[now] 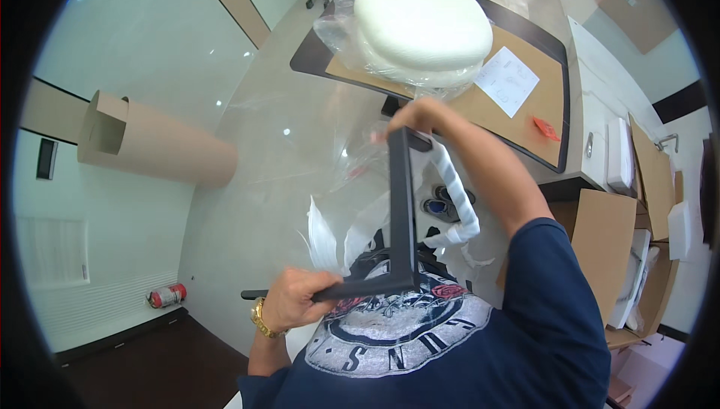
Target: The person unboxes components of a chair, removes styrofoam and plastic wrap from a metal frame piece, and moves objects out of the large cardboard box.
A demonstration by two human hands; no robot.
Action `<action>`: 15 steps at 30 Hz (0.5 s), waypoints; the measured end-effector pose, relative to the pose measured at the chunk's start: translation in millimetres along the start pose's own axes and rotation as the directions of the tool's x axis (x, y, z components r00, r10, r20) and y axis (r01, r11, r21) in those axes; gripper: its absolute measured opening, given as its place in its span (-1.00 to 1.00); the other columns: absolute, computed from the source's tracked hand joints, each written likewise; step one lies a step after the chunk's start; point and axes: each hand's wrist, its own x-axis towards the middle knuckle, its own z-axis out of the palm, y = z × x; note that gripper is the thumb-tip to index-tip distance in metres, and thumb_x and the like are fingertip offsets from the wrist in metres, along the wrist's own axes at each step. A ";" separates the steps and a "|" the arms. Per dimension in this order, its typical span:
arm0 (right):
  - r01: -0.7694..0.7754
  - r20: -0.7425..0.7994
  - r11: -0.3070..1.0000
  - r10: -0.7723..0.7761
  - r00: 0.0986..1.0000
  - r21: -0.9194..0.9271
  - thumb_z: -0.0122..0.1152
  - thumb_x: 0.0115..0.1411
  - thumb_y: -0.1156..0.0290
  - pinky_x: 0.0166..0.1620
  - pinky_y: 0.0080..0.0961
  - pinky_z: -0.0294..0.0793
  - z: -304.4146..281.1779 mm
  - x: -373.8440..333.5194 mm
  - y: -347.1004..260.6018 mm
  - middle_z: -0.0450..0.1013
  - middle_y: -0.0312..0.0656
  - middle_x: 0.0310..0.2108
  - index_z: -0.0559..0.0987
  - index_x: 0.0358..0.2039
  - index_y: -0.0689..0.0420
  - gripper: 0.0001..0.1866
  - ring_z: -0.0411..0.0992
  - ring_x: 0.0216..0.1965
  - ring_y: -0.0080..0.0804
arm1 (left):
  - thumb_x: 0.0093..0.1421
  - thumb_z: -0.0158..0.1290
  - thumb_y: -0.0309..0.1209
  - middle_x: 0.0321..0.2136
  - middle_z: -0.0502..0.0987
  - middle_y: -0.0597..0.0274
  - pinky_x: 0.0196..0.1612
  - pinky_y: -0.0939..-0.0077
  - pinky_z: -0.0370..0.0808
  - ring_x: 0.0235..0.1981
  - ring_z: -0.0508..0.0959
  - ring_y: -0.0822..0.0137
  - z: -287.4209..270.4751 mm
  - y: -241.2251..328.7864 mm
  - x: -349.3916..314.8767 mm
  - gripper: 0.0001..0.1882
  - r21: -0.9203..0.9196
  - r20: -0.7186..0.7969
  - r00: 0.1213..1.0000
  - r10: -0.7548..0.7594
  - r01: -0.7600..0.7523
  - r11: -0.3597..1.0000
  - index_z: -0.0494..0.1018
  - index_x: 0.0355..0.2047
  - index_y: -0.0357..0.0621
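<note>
In front of my body is a black L-shaped metal frame (pixel 403 214), with one bar upright and one running left. My left hand (pixel 300 296) is closed around the lower bar, near its left end. At the top of the upright bar is my right hand (pixel 420 115), bent over it; its fingers are partly hidden and blurred, so their grip is unclear. White wrapping (pixel 454 191) covers another part of the frame on the right. A loose white strip (pixel 321 233) hangs beside the lower bar, and blurred clear plastic shows left of the upright.
Ahead, a dark-edged table (pixel 561 101) bears a white cushioned seat (pixel 424 23) in plastic, a paper sheet (pixel 508 80) and a red wrapper (pixel 546 128). Left is a large cardboard roll (pixel 157 143), with a fire extinguisher (pixel 166 295) below. Cardboard boxes (pixel 611 248) stand right. Shoes (pixel 442 205) are on the floor.
</note>
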 end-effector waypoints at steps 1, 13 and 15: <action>-0.034 0.083 0.998 0.039 0.996 -0.061 0.20 0.16 -0.34 0.11 -0.26 0.47 16.6 1.7 -1.9 0.51 -0.02 0.10 0.62 0.04 0.16 -0.22 0.46 0.10 -0.17 | -0.04 0.30 -0.49 -0.63 0.56 0.16 -0.54 0.39 0.45 -0.63 0.58 0.16 4.5 2.3 -0.9 -0.74 0.019 0.021 1.000 0.007 -0.007 1.000 0.61 -0.27 -0.13; 0.751 -0.852 -0.426 -0.103 0.513 0.504 0.05 0.30 0.50 0.21 -0.14 0.49 18.4 -95.1 105.1 0.42 -0.08 0.12 0.37 0.24 0.04 -0.52 0.46 0.11 -0.21 | -0.04 0.32 -0.46 -0.60 0.55 0.11 -0.54 0.37 0.43 -0.63 0.55 0.15 14.5 -17.0 -12.9 -0.73 -0.067 -0.012 0.992 -0.127 0.126 0.990 0.60 -0.27 -0.13; 0.816 -0.891 -0.421 0.042 0.453 0.395 0.05 0.32 0.49 0.25 -0.14 0.45 61.9 -115.4 106.7 0.38 -0.08 0.17 0.35 0.23 0.06 -0.54 0.42 0.17 -0.21 | 0.05 0.32 -0.47 -0.65 0.50 0.20 -0.55 0.46 0.38 -0.67 0.47 0.34 5.4 -20.3 -13.1 -0.77 -0.058 -0.147 0.978 -0.151 0.144 0.988 0.60 -0.25 -0.18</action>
